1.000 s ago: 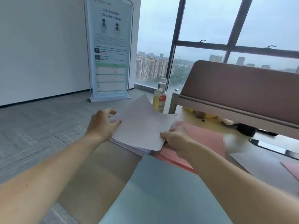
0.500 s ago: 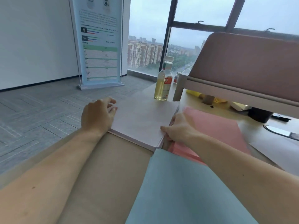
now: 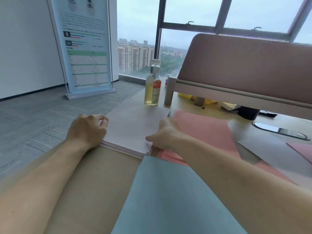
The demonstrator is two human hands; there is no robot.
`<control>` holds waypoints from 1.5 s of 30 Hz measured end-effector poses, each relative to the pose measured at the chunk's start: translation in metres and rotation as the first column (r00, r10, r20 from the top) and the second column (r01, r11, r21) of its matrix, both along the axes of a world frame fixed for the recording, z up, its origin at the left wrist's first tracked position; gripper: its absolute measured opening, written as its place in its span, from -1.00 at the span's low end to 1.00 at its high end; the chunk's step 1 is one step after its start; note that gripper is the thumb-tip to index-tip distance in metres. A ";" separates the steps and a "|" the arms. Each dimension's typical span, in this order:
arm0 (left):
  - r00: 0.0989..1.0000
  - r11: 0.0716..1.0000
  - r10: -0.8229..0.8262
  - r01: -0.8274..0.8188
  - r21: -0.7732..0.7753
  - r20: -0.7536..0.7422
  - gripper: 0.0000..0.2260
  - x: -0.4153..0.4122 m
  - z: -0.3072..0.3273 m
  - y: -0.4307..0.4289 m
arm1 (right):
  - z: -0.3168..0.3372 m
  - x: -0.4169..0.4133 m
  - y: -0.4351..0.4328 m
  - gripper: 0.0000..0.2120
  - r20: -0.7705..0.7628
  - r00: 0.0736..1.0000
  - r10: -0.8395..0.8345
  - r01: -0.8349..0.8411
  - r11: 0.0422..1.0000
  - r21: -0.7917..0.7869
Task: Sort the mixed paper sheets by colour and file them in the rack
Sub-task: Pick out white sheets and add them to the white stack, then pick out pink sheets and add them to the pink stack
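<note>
A stack of pale, whitish-pink sheets [image 3: 133, 129] lies flat on the beige table [image 3: 94, 183]. My left hand [image 3: 87, 130] holds the stack's left edge with curled fingers. At the stack's near right corner my right hand [image 3: 166, 135] pinches it, thumb on top and fingers down the side. Right of the stack lies a pile of salmon-pink sheets [image 3: 202, 130], partly under my right forearm. A light blue sheet [image 3: 168, 196] covers the near table between my arms.
A plastic bottle of yellow liquid [image 3: 152, 86] stands just behind the stack. A tall brownish-pink desk panel [image 3: 244, 68] rises at the back right. A grey sheet [image 3: 270, 152] and a pink sheet [image 3: 302, 149] lie far right. The table's left edge drops to the floor.
The pale sheet that both hands held tilted above the stack now lies flat on it. Both hands came down to the stack's edges, and the view tilted downward.
</note>
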State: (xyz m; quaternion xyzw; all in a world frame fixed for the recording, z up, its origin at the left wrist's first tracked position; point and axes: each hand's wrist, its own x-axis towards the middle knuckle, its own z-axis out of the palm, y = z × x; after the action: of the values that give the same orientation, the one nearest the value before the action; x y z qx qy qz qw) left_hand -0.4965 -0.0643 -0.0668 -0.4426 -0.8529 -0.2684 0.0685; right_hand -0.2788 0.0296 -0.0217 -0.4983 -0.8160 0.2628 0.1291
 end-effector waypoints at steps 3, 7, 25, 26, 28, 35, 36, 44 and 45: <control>0.996 0.999 0.037 -0.039 -0.028 -0.077 -0.70 0.006 0.003 -0.003 | 0.012 0.020 -0.001 -0.66 -0.071 0.997 0.027 -0.031 0.998 -0.049; 0.961 0.998 -0.021 0.003 -0.068 -0.277 -0.59 0.024 0.009 -0.005 | 0.042 0.095 0.002 -0.77 -0.034 0.999 0.042 -0.043 0.999 -0.008; 0.662 0.629 -0.748 0.684 -0.369 -0.049 -0.57 0.525 0.069 0.113 | 0.052 0.515 0.007 -0.36 0.240 0.941 -0.239 0.219 0.970 0.108; 0.664 0.619 -0.747 0.688 -0.378 -0.014 -0.56 0.542 0.067 0.119 | 0.047 0.532 0.007 -0.35 0.244 0.940 -0.241 0.221 0.970 0.106; 0.692 0.615 -0.719 0.676 -0.406 0.062 -0.51 0.569 0.059 0.130 | 0.035 0.558 0.008 -0.27 0.240 0.941 -0.238 0.221 0.971 0.095; 0.851 0.741 -0.479 0.524 -0.419 0.217 -0.29 0.597 0.045 0.156 | -0.003 0.600 0.020 -0.15 0.267 0.944 -0.193 0.178 0.981 0.080; 0.860 0.764 -0.448 0.510 -0.396 0.244 -0.26 0.598 0.046 0.158 | -0.005 0.601 0.021 -0.20 0.266 0.945 -0.190 0.168 0.980 0.103; 0.788 0.889 -0.271 0.425 -0.170 0.553 -0.56 0.587 0.057 0.173 | 0.002 0.602 0.027 -0.81 0.429 0.898 -0.097 -0.109 0.896 0.431; 0.766 0.898 -0.260 0.416 -0.145 0.588 -0.61 0.585 0.058 0.172 | 0.002 0.603 0.026 -0.84 0.423 0.902 -0.090 -0.121 0.887 0.446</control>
State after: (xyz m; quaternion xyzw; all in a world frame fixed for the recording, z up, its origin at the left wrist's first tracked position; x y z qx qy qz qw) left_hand 0.0886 0.1081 -0.0088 -0.4978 -0.7688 -0.2757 -0.2919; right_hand 0.3246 0.0561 -0.0193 -0.4922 -0.8668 -0.0549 0.0577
